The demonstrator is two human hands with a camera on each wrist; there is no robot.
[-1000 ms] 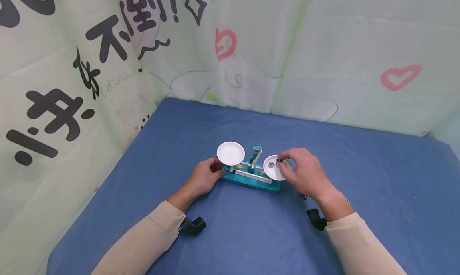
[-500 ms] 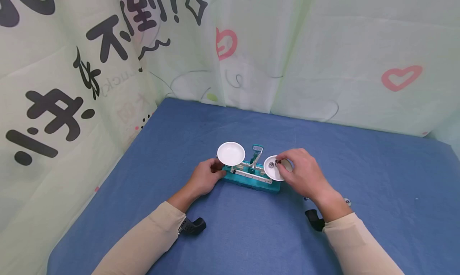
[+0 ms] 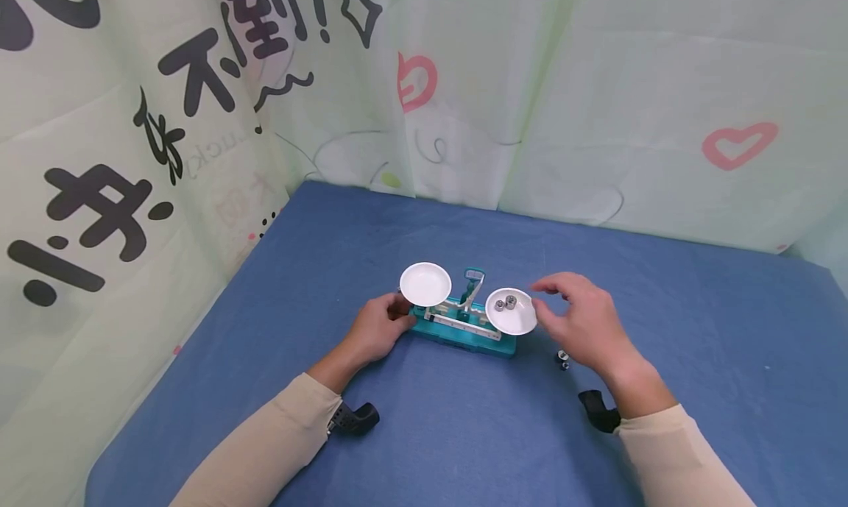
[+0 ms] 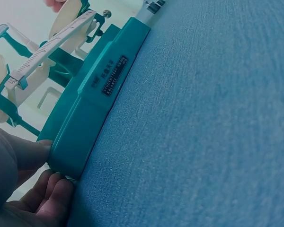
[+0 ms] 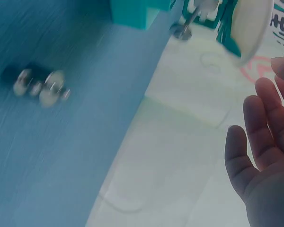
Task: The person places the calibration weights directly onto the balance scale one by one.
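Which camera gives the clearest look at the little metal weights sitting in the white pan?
The head view: both weights sit in plain sight in the right pan. The left wrist view shows that pan only edge-on, the right wrist view only its underside, so neither shows them.

The scale point(image 3: 464, 329) sits in the middle of the counter point(image 3: 695, 330). Two weights point(image 3: 506, 302) lie in its right pan point(image 3: 511, 312). More weights point(image 3: 563, 359) lie on the counter to its right.

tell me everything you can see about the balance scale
The balance scale is a small beam balance with a teal plastic base, a white graduated beam and a teal centre pointer. It stands on the blue table. Its left pan is empty and sits higher; its right pan holds two small metal weights. The left hand grips the base's left end.
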